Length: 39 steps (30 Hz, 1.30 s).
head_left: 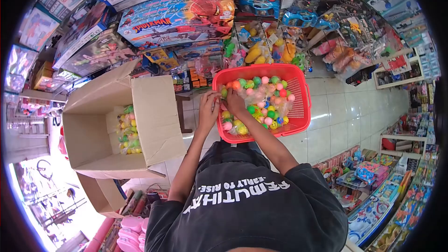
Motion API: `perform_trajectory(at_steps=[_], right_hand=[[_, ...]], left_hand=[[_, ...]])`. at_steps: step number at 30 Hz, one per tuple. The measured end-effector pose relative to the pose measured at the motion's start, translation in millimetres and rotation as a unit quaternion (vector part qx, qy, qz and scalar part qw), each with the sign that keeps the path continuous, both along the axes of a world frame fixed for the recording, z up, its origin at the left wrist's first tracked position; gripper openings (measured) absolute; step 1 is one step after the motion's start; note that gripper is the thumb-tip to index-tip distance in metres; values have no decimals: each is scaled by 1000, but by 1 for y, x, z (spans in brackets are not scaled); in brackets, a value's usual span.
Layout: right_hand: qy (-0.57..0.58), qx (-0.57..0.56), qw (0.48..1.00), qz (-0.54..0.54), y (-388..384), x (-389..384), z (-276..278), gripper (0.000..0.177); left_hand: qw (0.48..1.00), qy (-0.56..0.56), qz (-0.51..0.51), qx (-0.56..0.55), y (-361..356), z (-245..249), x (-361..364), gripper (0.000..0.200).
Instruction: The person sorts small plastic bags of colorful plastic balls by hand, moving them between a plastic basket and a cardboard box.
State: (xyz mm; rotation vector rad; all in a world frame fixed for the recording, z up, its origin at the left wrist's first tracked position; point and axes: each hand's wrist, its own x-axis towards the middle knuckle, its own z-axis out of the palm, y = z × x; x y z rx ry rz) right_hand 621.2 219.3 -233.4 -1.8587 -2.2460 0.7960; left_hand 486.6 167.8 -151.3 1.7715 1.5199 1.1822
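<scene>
A red plastic basket (305, 112) holds many small colored balls (270, 114), some of them in clear plastic bags (254, 97). At its left rim my left hand (208, 108) has its fingers curled together at a crumpled clear plastic bag (223, 106). My right hand (234, 102) reaches over the near left part of the basket, its bent fingers closed at the same plastic among the balls. Fingertips of both hands are partly hidden. To the left, an open cardboard box (93, 128) contains bagged colored balls (128, 130).
Boxed toys (177, 18) and hanging toy packs (259, 0) line the shelves ahead. Tiled floor (343, 116) extends to the right, with toy racks (373, 182) beyond. A box flap (156, 116) sticks out toward my left arm. Pink items (130, 233) stand at lower left.
</scene>
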Motion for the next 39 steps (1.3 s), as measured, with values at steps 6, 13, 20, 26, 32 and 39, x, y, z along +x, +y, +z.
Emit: perform_trajectory(at_steps=[6,13,20,26,32,39], right_hand=[[32,6,999,15,1,10,2,52],[249,-35,968,9,-4,35,17,41],[456,-205,863,-78,-18,73,72,33],[490,-309,809,-99,-36,88,80,39],[509,-365,775,-89,-42,86,73,41],[474,-259,837,86,-41,73,67,38]], left_hand=[[1000,2,14,-3,-4,0,6,21],[999,21,49,-4,-12,5,18,21],[993,51,102,3,-29,30,47,26],[992,20,117,-51,-49,28,52,24],[986,30,139,-81,-63,31,57,28],[986,-86,108,-96,-61,33,71,32]])
